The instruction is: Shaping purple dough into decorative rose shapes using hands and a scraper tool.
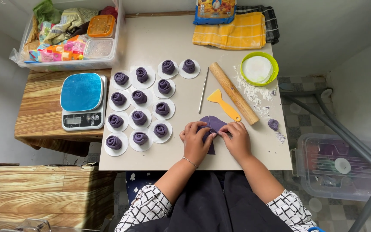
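Observation:
My left hand (195, 139) and my right hand (235, 138) press together on a strip of overlapping purple dough pieces (211, 124) lying on the beige table (177, 154) near its front edge. Both sets of fingers pinch and fold the dough where they meet. To the left, several purple dough roses (139, 117) sit on white paper rounds in rows. A small purple dough lump (273, 124) lies to the right amid flour.
A wooden rolling pin (233, 93), yellow scraper (223, 104) and thin metal rod (203, 90) lie behind my hands. A green bowl of white rounds (259, 68), a kitchen scale (83, 101), a clear bin of packets (71, 36) and a yellow cloth (230, 32) surround them.

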